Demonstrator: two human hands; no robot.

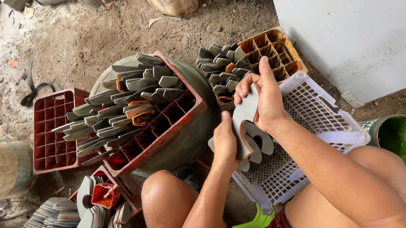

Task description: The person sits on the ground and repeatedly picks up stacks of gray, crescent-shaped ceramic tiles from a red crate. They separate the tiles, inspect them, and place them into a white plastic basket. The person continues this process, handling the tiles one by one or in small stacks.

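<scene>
Both my hands hold one flat grey piece [244,117] with an orange-brown edge, upright over a white plastic basket [320,110]. My right hand [264,96] grips its upper part, thumb pointing up. Lower down, my left hand [225,142] clasps its left edge. Two or three more grey curved pieces [260,141] lie in the basket just under it. In front stands a red compartment crate [167,128], tilted on a round drum, with many grey pieces slotted upright in its cells.
An orange crate [273,51] half filled with grey pieces sits beyond the basket. A second red crate [50,133] stands at left, loose grey pieces [53,218] lie bottom left, a green bucket [399,136] at right, a grey panel [357,32] top right. My knees are below.
</scene>
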